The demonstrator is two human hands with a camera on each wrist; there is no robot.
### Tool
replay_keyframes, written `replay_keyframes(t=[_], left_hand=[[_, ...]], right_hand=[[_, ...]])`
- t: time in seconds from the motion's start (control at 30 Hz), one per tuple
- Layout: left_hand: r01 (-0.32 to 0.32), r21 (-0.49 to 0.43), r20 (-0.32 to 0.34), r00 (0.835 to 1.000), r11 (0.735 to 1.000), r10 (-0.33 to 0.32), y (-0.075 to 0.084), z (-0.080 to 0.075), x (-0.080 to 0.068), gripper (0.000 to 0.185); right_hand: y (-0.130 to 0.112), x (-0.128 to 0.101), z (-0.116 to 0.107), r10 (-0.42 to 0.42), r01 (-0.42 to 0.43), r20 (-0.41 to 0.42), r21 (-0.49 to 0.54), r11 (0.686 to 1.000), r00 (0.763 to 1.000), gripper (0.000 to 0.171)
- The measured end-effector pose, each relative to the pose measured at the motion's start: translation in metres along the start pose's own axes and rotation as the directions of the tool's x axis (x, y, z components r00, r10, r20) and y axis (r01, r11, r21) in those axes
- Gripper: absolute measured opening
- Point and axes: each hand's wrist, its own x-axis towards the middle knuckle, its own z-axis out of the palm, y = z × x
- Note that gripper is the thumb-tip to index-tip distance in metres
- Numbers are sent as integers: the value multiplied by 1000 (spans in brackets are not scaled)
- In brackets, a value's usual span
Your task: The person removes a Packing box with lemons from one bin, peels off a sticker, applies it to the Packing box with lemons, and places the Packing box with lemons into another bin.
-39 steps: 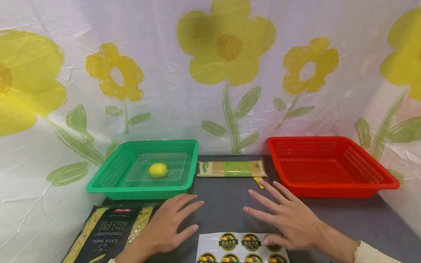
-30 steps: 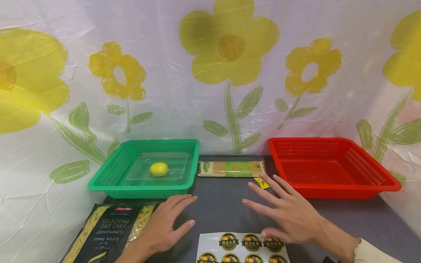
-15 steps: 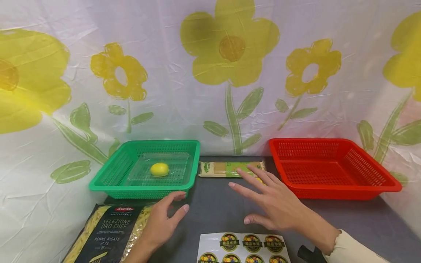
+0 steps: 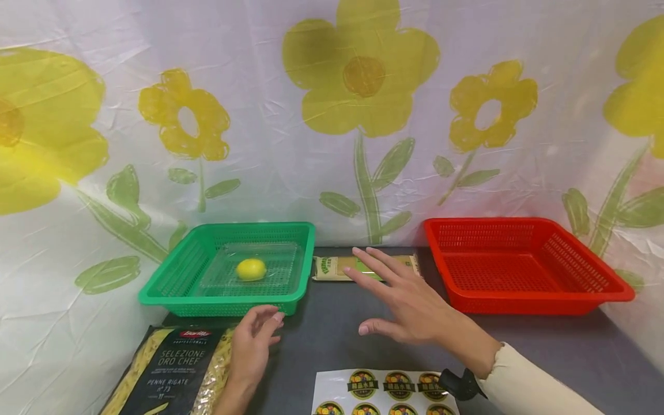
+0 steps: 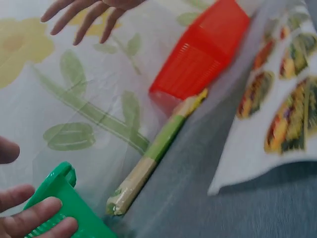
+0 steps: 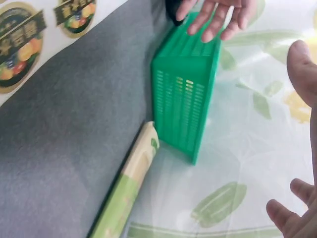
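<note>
My left hand holds nothing, its fingers loosely bent, between the bag of penne and the front of the green basket. In that basket, a yellow lemon lies on a clear plastic container. My right hand has its fingers spread and is also bare. In the head view it overlaps a long pack of dry noodles, lying at the back of the table. A small yellow packet shows by the noodle pack's far end in the left wrist view; my right hand hides it in the head view.
A red basket stands at the back right. A white sheet of round fruit stickers lies at the front edge of the dark table. Behind everything hangs a flowered curtain. A small black device sits at my right wrist.
My right hand has moved left and slightly up, off the sticker sheet and across the noodle pack. My left hand has drawn back to the left, its fingers bending in.
</note>
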Motion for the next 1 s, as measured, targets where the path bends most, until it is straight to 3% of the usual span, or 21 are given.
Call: replay_keyframes(t=[0.2,0.37,0.5,0.67,0.83,1.0], left_hand=[[147,-203,-61,985,968,-163,2,1,7,28],[232,-398,-53,960,888,-275,-3,0,17,24],[255,-507,-58,943,823,-328,-8,1,23,21],[210,-634,-87,937,745,-338,-14,-1,30,19],[111,-743,-145,936,660,-321,-20,-1,35,18],[15,-789,-189,945,614,-267,-21,-5,37,17]], right_hand=[[-1,15,8,93,-97,31,175,980,995,91],[-1,34,17,177,-180,37,310,933,984,92],[-1,52,26,212,-212,44,395,894,976,95],[-4,70,39,249,-250,64,462,851,966,97],[-8,82,51,254,-265,92,501,824,963,100],[-11,95,63,286,-308,124,525,794,950,99]])
